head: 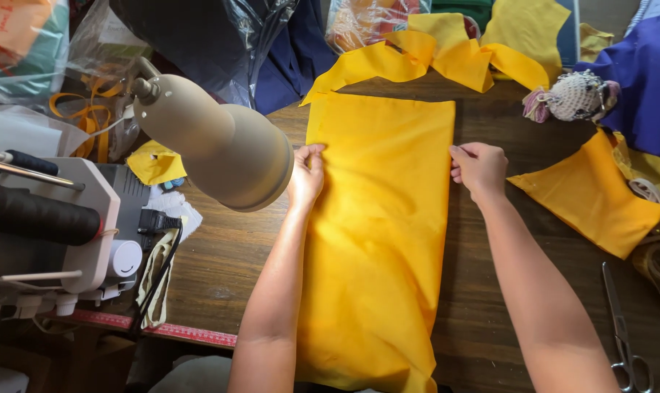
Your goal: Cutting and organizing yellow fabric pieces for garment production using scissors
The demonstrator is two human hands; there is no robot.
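Your left hand (306,177) and right hand (479,167) pinch the long yellow cloth panel (377,233) at opposite edges; keep tension even, edges parallel.

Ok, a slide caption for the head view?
Both hands, left and right, pinch the side edges of a long yellow cloth on a wooden table.

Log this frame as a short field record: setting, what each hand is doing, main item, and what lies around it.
setting: wooden table beside a sewing machine
main item: long yellow fabric laid flat
left hand: pinching the fabric's left edge
right hand: pinching its right edge
lamp: beige, above the table's left side
nearby: yellow offcut, scissors, crocheted toy, red ruler
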